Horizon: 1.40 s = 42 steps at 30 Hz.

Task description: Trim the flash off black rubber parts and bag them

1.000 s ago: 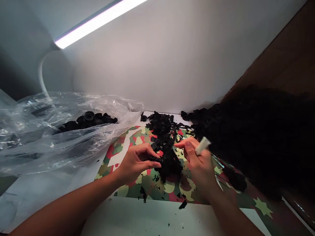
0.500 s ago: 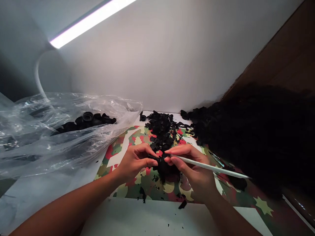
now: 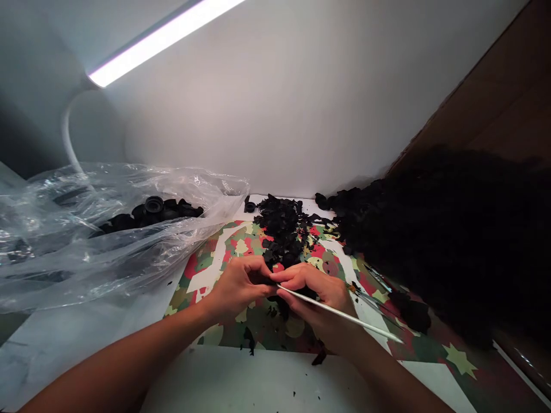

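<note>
My left hand (image 3: 241, 289) is closed, thumb and fingers pinching a small black part (image 3: 261, 280) that they mostly cover; its kind cannot be made out. Right beside it, fingertips meeting, my right hand (image 3: 322, 301) grips a thin white stick (image 3: 348, 316). The stick slants down to the right, its near tip at the black part. Under both hands lies patterned paper (image 3: 215, 335) with trees and stars in green, red and yellow. A pile of black scraps (image 3: 282, 221) spreads over it just beyond my fingers.
On the left, a clear plastic bag (image 3: 142, 264) holds several round black parts (image 3: 154, 205). A large black heap (image 3: 430, 246) fills the right side, against brown cardboard (image 3: 495, 103). Thin metal tools (image 3: 379, 279) lie near the heap. A lit lamp (image 3: 167, 46) hangs above.
My right hand has moved left and slightly down, closing up to my left hand. The white stick has come with it and now slopes more steeply. My left hand has barely moved.
</note>
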Tool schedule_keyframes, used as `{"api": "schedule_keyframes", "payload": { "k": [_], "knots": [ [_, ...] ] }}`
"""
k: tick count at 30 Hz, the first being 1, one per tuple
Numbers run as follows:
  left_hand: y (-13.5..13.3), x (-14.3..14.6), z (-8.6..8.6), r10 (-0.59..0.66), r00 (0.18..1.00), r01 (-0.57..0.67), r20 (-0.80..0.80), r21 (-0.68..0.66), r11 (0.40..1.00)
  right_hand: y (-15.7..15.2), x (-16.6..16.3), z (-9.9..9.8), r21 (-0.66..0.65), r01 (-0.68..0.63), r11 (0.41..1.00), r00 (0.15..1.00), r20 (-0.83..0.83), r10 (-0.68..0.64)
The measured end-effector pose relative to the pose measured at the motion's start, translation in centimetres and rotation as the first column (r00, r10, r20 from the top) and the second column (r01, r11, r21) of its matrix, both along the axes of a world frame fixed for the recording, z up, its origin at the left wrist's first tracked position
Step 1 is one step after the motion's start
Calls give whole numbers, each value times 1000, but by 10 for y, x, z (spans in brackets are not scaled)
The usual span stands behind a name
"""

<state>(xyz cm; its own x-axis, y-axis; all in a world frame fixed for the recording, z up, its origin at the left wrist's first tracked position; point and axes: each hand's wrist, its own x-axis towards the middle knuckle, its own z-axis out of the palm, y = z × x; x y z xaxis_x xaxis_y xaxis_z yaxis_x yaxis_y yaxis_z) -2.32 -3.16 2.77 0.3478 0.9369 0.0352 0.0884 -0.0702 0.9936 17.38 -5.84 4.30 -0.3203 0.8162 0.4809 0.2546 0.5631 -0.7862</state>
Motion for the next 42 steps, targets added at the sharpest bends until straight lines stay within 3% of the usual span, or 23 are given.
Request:
{"api": "schedule_keyframes", "payload": {
  "k": [12,16,20,24,30,34,37,42],
  "knots": [
    [0,-1,2,-14,997,14,-70,-4,1000,2,1,-2,12,-19,1000,998,58,19],
    [0,-1,2,-27,998,24,-65,-47,999,3,1,-1,165,-58,984,986,161,31],
    [0,-1,0,-30,997,24,-71,-85,996,0,-4,-8,375,-65,925,960,276,-45],
    [0,-1,-1,-28,999,23,-39,-113,993,-5,-10,-18,420,1,907,954,272,-127],
    [-2,-3,6,9,999,-10,-32,-44,999,-2,-4,-13,326,152,933,958,184,-220],
    [-1,-7,9,14,1000,-14,-1,-25,1000,2,3,-3,38,247,968,968,38,-248],
    [1,-9,10,-26,995,33,94,-72,997,3,8,1,-86,202,976,973,-97,-209],
    [3,-9,13,-39,993,43,114,-29,999,1,13,1,-105,64,992,989,-125,-77]
  ]
}}
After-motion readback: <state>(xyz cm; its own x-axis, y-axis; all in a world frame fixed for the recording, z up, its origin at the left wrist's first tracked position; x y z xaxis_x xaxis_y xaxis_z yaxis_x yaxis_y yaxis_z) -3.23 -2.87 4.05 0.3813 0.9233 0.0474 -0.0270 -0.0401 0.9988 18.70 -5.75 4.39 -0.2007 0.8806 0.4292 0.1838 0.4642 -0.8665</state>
